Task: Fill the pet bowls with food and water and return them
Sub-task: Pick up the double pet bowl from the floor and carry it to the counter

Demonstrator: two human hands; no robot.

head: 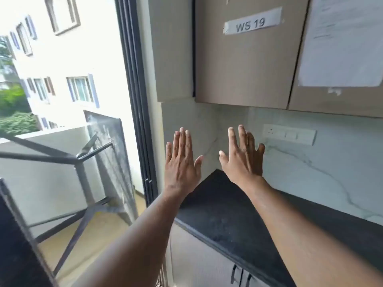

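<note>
Both my hands are raised in front of me with their backs toward the camera. My left hand point(182, 162) is flat, fingers stretched upward and slightly apart, holding nothing. My right hand point(244, 156) is beside it, also flat with spread fingers and empty, above the left corner of the black countertop point(228, 216). No pet bowl, food or water is in view.
Beige wall cupboards point(244, 65) hang above the counter, one labelled "WS 19". A switch panel point(289, 134) sits on the marble backsplash. Lower cabinet doors with handles point(240, 274) are under the counter. To the left, a dark door frame point(136, 112) opens onto a balcony with a glass railing point(62, 158).
</note>
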